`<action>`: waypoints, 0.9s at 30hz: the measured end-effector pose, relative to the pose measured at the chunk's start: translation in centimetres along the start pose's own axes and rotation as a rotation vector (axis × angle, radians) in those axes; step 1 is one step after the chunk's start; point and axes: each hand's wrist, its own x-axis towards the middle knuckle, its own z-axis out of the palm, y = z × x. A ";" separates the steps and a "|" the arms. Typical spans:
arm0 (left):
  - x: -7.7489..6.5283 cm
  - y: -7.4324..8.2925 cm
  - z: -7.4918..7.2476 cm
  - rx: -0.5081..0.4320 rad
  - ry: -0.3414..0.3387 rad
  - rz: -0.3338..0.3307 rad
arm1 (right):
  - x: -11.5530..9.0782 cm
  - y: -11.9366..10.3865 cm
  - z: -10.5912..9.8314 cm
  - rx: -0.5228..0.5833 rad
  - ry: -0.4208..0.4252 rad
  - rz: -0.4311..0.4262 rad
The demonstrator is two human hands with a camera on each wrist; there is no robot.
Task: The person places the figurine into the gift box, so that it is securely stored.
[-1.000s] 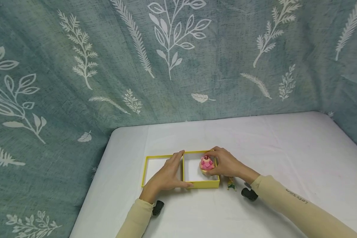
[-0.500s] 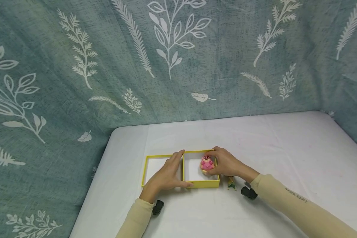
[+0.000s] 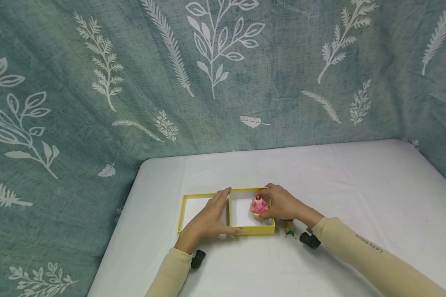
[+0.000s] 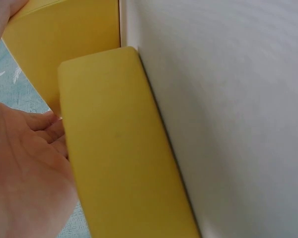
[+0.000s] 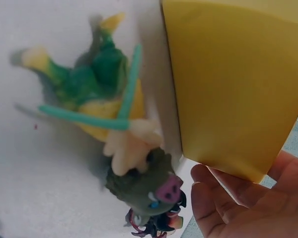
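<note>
My left hand point(image 3: 209, 220) spans the left wall of a yellow box point(image 3: 254, 231) with a white inside. Its thumb lies on the front wall and its fingertips reach the back corner. Inside the box, at the right, my right hand point(image 3: 284, 205) holds a pink and cream toy figurine point(image 3: 259, 205) between thumb and fingers. The right wrist view hides that figurine behind the box's outer wall point(image 5: 233, 89). Just outside this wall lies a pig-headed toy figurine point(image 5: 144, 191) with green trousers and teal sticks, partly under the right hand in the head view.
A shallower yellow-rimmed tray point(image 3: 180, 214), white inside, lies against the box's left side. Black wrist cameras point(image 3: 198, 259) sit at both wrists, close above the white tablecloth point(image 3: 238, 268). A teal leaf-patterned curtain point(image 3: 282, 82) hangs behind the table.
</note>
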 end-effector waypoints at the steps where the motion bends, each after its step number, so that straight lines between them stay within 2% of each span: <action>1: 0.0 0.0 0.0 0.001 0.000 0.001 | 0.0 0.0 0.0 -0.001 -0.002 0.001; 9: 0.2 0.2 -0.2 0.006 -0.002 -0.004 | 0.4 0.1 -0.3 -0.016 -0.025 0.018; 17: 0.2 0.3 -0.3 0.000 -0.006 -0.007 | 0.4 0.4 -0.1 -0.031 0.001 0.007; 27: 0.1 0.0 -0.2 0.008 -0.002 0.001 | 0.5 0.1 0.1 -0.036 0.013 0.034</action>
